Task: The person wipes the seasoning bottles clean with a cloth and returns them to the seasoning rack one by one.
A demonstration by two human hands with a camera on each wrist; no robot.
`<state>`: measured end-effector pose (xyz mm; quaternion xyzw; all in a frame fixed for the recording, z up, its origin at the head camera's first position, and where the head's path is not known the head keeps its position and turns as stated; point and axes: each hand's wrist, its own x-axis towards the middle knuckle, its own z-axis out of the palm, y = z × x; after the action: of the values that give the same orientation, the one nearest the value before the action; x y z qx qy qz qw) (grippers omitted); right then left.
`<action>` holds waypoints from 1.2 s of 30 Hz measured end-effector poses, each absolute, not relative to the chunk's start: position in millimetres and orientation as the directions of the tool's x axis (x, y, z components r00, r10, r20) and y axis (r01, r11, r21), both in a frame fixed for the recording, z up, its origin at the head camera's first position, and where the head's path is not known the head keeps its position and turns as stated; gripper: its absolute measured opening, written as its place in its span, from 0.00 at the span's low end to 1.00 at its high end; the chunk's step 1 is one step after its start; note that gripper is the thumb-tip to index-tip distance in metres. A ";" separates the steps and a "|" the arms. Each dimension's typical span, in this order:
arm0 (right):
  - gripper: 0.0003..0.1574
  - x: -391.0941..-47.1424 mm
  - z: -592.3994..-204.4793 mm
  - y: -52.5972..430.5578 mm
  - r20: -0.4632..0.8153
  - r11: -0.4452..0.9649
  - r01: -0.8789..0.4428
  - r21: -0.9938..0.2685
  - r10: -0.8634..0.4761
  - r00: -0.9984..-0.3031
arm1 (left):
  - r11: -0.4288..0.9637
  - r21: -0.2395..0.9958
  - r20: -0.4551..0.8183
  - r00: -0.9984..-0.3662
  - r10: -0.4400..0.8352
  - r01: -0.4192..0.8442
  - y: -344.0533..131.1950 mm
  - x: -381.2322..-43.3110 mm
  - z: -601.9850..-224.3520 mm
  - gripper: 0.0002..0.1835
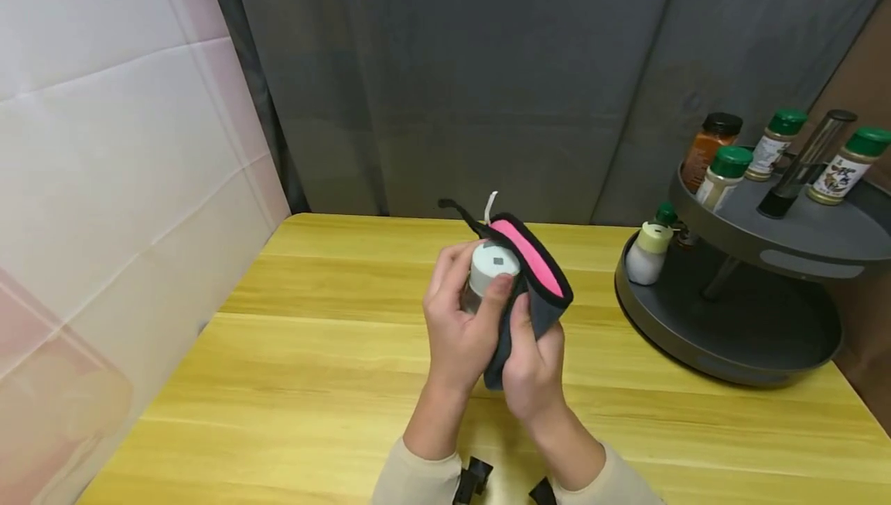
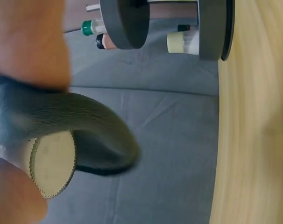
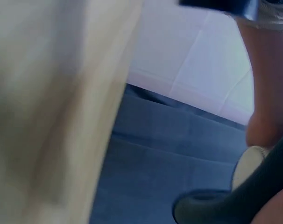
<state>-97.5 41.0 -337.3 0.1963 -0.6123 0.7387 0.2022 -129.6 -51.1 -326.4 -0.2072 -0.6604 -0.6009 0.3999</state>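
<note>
In the head view, my left hand (image 1: 455, 327) holds a small jar with a pale lid (image 1: 494, 265); a dark square mark shows on the lid. Close beside it, my right hand (image 1: 532, 370) grips a grey fabric pouch with pink lining (image 1: 532, 257) and black trim, its mouth facing up. A black strap and a white strip stick out at the pouch's top. The jar lies against the pouch's outer side. From the left wrist, a round, ridge-edged end of the jar (image 2: 53, 163) shows beside the pouch (image 2: 102, 116). Fingers partly cover both things.
Both hands are above a wooden table (image 1: 313, 381). At the right stands a two-tier dark turntable rack (image 1: 731, 366) with several spice bottles on top and a cream-capped bottle (image 1: 650, 254) below. A grey curtain (image 1: 452, 87) hangs behind; a pale cloth (image 1: 125, 141) hangs at left.
</note>
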 end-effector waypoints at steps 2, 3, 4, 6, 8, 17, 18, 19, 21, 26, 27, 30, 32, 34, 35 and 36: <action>0.24 -97.1 -342.6 44.6 0.435 -0.201 -0.437 -0.877 0.055 -0.899 | 0.192 0.621 0.783 -0.588 -0.203 0.760 -50.0 -129.9 -325.6 0.28; 0.25 -96.7 -343.7 46.6 0.378 -0.219 -0.380 -0.899 0.053 -0.924 | 0.197 0.615 0.787 -0.583 -0.199 0.763 -49.3 -130.2 -325.5 0.29; 0.27 -96.3 -343.8 48.6 0.316 -0.246 -0.317 -0.916 0.045 -0.948 | 0.206 0.612 0.790 -0.580 -0.198 0.764 -48.4 -130.4 -325.5 0.30; 0.31 -96.4 -341.1 52.6 0.194 -0.328 -0.184 -0.926 0.004 -0.981 | 0.217 0.604 0.797 -0.572 -0.196 0.767 -46.5 -131.2 -326.3 0.31; 0.34 -96.6 -335.7 57.3 0.067 -0.390 -0.042 -0.920 -0.052 -0.996 | 0.224 0.597 0.802 -0.564 -0.199 0.770 -44.6 -132.2 -328.3 0.32; 0.33 -95.9 -296.6 62.2 0.047 -0.339 -0.035 -0.940 -0.029 -0.998 | 0.255 0.613 0.790 -0.572 -0.223 0.748 -39.6 -133.7 -339.3 0.31; 0.32 -94.6 -293.0 61.8 0.083 -0.331 -0.071 -0.941 -0.021 -0.996 | 0.264 0.615 0.789 -0.572 -0.226 0.743 -39.6 -133.5 -339.1 0.31; 0.32 -93.7 -290.1 61.2 0.122 -0.326 -0.113 -0.938 -0.007 -0.993 | 0.273 0.617 0.787 -0.573 -0.230 0.738 -39.8 -133.3 -338.4 0.32; 0.31 -92.1 -287.5 59.7 0.212 -0.299 -0.212 -0.930 0.032 -0.977 | 0.294 0.619 0.785 -0.574 -0.231 0.728 -40.1 -133.3 -337.5 0.32; 0.26 -94.4 -303.4 50.6 0.538 -0.163 -0.556 -0.815 0.140 -0.831 | 0.319 0.611 0.791 -0.575 -0.209 0.725 -41.3 -130.6 -331.7 0.31; 0.25 -95.4 -309.2 48.8 0.588 -0.145 -0.604 -0.783 0.143 -0.796 | 0.313 0.612 0.790 -0.575 -0.210 0.726 -42.0 -129.6 -329.8 0.31; 0.24 -97.5 -325.6 46.3 0.658 -0.125 -0.665 -0.736 0.093 -0.747 | 0.300 0.613 0.790 -0.572 -0.222 0.731 -45.6 -126.1 -323.3 0.31; 0.24 -96.5 -333.4 47.3 0.613 -0.128 -0.615 -0.778 0.060 -0.788 | 0.286 0.619 0.786 -0.574 -0.231 0.732 -48.2 -124.9 -321.0 0.32; 0.25 -95.2 -337.3 49.8 0.516 -0.136 -0.515 -0.846 0.032 -0.856 | 0.281 0.618 0.786 -0.573 -0.233 0.734 -50.0 -125.0 -320.7 0.33; 0.27 -94.8 -337.7 51.3 0.454 -0.143 -0.452 -0.880 0.016 -0.891 | 0.279 0.620 0.785 -0.574 -0.234 0.734 -50.6 -125.2 -321.0 0.33; 0.28 -94.6 -337.4 52.9 0.388 -0.154 -0.383 -0.911 0.002 -0.922 | 0.276 0.617 0.787 -0.570 -0.235 0.737 -50.9 -125.3 -321.4 0.33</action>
<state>-94.6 52.9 -337.4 0.1495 -0.6374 0.7447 0.1294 -125.3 -50.9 -321.4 -0.1854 -0.6765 -0.5723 0.4247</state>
